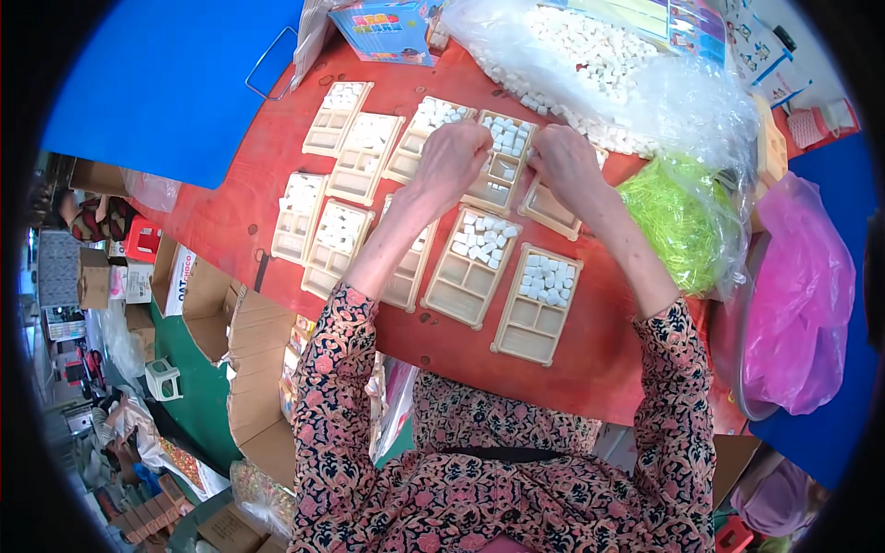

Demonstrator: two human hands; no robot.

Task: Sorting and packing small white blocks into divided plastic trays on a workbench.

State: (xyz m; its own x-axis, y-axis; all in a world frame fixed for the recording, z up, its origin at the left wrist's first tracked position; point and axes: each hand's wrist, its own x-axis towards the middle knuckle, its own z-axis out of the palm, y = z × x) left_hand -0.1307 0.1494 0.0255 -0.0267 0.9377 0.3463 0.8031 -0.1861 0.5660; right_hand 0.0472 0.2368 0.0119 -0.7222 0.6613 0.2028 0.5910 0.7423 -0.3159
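Beige plastic, thin and moulded into compartments, makes up the tray [502, 161] that both hands work over near the far middle of the red table [442, 332]. Its upper compartment holds small white cubes [507, 136]; the lower sections look bare. The left hand [454, 157] rests at the tray's left edge with its fingers curled down toward the tray, and the right hand [564, 161] sits at its right edge, fingers also bent closed; whether either pinches a cube or only presses on the rim I cannot tell. Such a tray is likely light and somewhat flexible, so it would be best taken by both long edges and kept level, since the loose cubes would spill at a tilt. The cubes look small, light and crumbly, suited to a fingertip pinch. More filled trays [336, 235] lie around it, and a clear bag of cubes [608, 64] lies just beyond.
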